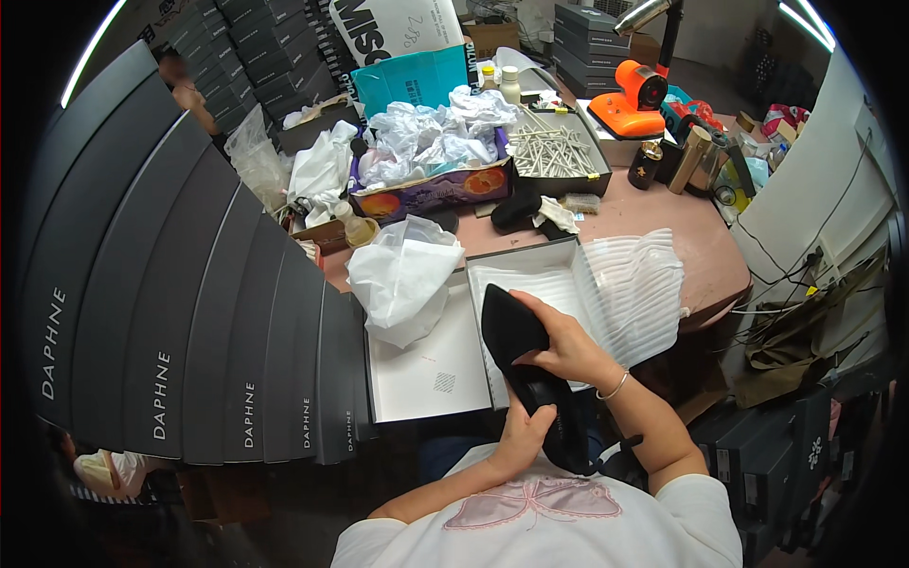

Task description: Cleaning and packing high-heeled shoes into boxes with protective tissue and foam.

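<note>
Shoe, black and pointed, is held aslant just below the middle of the frame, toe toward the top and heel end near the shirt. Both grips are clamped on it: the right hand wraps the front part, while the left hand holds it farther back, thumb on the near edge. Just beyond the fingers an open box stands on the pink table, lined with a ribbed white sheet that spills over its right side. Left of it, touching, lies a shallow white-lined lid, partly covered by loose white paper. Judging from this, the work is partway: box open, sheet spread, shoe out in the hands; not yet done are the shoe laid in, the sheet folded over and the lid put on. No mate can be made out inside the box. Farther out, a carton of crumpled paper fills the upper middle, and dark shoe boxes tower along the left of the frame.
</note>
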A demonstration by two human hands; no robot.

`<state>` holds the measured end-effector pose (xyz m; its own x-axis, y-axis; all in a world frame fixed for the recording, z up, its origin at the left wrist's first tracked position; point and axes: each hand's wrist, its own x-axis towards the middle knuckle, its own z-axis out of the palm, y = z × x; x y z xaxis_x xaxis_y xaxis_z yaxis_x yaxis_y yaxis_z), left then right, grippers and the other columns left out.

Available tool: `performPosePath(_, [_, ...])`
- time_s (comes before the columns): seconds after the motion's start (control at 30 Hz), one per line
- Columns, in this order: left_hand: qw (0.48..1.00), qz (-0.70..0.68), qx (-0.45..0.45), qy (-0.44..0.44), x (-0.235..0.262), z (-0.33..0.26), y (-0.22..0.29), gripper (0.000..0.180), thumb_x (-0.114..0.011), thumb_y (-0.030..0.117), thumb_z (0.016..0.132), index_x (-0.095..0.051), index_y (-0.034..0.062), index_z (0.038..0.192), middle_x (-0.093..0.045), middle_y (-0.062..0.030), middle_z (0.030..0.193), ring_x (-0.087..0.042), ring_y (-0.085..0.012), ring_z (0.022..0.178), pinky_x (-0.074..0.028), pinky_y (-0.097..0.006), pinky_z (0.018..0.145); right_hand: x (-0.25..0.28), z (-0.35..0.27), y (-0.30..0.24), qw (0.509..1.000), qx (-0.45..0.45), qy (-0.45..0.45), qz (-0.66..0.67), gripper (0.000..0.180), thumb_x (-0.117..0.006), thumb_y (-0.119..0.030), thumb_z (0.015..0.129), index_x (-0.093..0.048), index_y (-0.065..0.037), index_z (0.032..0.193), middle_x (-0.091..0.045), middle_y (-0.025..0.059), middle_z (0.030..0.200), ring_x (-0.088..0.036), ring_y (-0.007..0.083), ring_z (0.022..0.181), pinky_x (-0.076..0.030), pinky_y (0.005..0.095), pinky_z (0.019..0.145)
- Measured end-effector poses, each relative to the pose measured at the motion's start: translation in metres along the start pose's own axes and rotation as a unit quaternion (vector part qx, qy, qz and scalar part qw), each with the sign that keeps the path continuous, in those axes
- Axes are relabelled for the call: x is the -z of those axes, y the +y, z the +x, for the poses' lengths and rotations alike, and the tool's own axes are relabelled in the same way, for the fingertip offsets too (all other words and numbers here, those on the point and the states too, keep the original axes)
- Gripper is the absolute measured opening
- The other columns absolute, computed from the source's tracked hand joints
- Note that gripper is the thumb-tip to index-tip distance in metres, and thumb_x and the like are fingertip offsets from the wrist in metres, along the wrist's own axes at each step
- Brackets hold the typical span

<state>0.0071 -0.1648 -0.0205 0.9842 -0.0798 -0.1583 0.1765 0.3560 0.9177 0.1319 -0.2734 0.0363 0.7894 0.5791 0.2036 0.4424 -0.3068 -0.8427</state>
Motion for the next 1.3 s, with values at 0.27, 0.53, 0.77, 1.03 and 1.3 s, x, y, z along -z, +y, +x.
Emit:
performPosePath(0.27, [0.961, -0.241, 0.134, 0.016, 0.016, 0.017, 0.036, 0.051, -0.052, 0.015, 0.086, -0.040, 0.0037, 0.134, -0.058, -0.0115, 0.109, -0.061, -0.0199, 0.096, -0.054, -0.032, 0.084, 0.005, 0.018, 0.012, 0.997, 0.009, -0.009, 0.082, 0.066, -0.071, -0.015, 0.082, -0.042, -0.005, 0.140, -0.054, 0.0177, 0.131, -0.057, 0.0305, 0.115, -0.046, 0.0368, 0.096])
performPosePath(0.53, [0.776, -0.592, 0.169, -0.137, 0.083, 0.059, 0.053, 0.054, -0.046, 0.019, 0.089, -0.036, -0.0127, 0.132, -0.053, -0.0202, 0.122, -0.057, -0.0270, 0.102, -0.053, -0.037, 0.088, 0.017, -0.076, -0.014, 0.963, 0.094, 0.125, 0.220, 0.042, -0.071, -0.019, 0.085, -0.056, 0.001, 0.119, -0.059, 0.0149, 0.116, -0.061, 0.0238, 0.104, -0.050, 0.0336, 0.086])
performPosePath(0.77, [0.893, -0.424, 0.150, -0.011, 0.052, 0.053, 0.053, 0.051, -0.050, 0.033, 0.091, -0.053, -0.0070, 0.121, -0.064, -0.0156, 0.104, -0.064, -0.0244, 0.094, -0.053, -0.035, 0.086, -0.034, -0.055, -0.072, 0.950, 0.224, 0.079, -0.204, 0.062, -0.081, -0.030, 0.071, -0.058, -0.012, 0.125, -0.049, 0.0157, 0.133, -0.048, 0.0354, 0.124, -0.036, 0.0497, 0.105])
performPosePath(1.03, [0.948, -0.310, 0.016, 0.072, 0.010, 0.059, 0.045, 0.040, -0.047, 0.039, 0.100, -0.050, 0.0033, 0.118, -0.061, -0.0112, 0.107, -0.064, -0.0193, 0.095, -0.054, -0.034, 0.084, 0.000, -0.048, -0.039, 0.990, 0.080, 0.009, -0.117, 0.072, -0.087, -0.038, 0.063, -0.059, -0.006, 0.120, -0.035, 0.0268, 0.141, -0.039, 0.0437, 0.131, -0.037, 0.0511, 0.105])
performPosePath(1.3, [0.857, 0.457, -0.235, 0.019, 0.071, 0.121, 0.116, 0.053, -0.067, 0.032, 0.088, -0.055, 0.0024, 0.130, -0.068, -0.0186, 0.090, -0.066, -0.0327, 0.084, -0.051, -0.040, 0.078, 0.033, -0.061, 0.020, 0.973, 0.061, 0.220, 0.038, 0.054, -0.076, -0.016, 0.071, -0.060, -0.004, 0.122, -0.039, 0.0289, 0.142, -0.046, 0.0388, 0.129, -0.038, 0.0428, 0.105])
